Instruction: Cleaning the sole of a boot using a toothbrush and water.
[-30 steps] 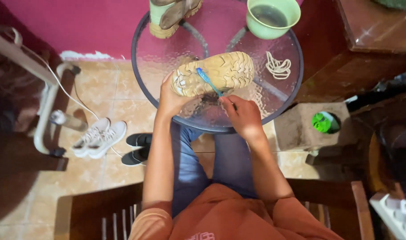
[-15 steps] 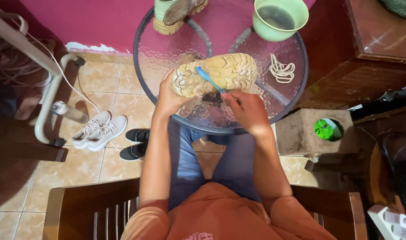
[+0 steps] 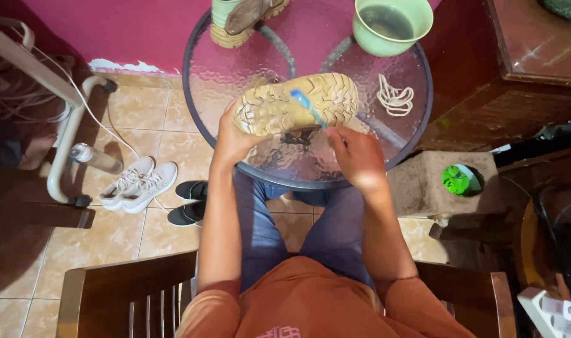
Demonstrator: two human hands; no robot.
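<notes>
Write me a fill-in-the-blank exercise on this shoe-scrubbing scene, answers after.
1. The left hand holds a tan shoe with its ___ facing up.
2. The right hand grips a blue ___ against it.
3. The green bowl stands on a round ___ table.
4. A pair of white sneakers lies on the tiled ___.

Answers: sole; toothbrush; glass; floor

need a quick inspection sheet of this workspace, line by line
surface: round glass table, wet-looking
job's things: tan shoe sole up; blue toothbrush on the sole
clutter: green bowl of water, coiled lace, second shoe
grip: left hand holds the shoe's end; right hand holds the toothbrush
cables: white cord on the floor, left
surroundings: white sneakers, black shoes, bottle, wooden chair
</notes>
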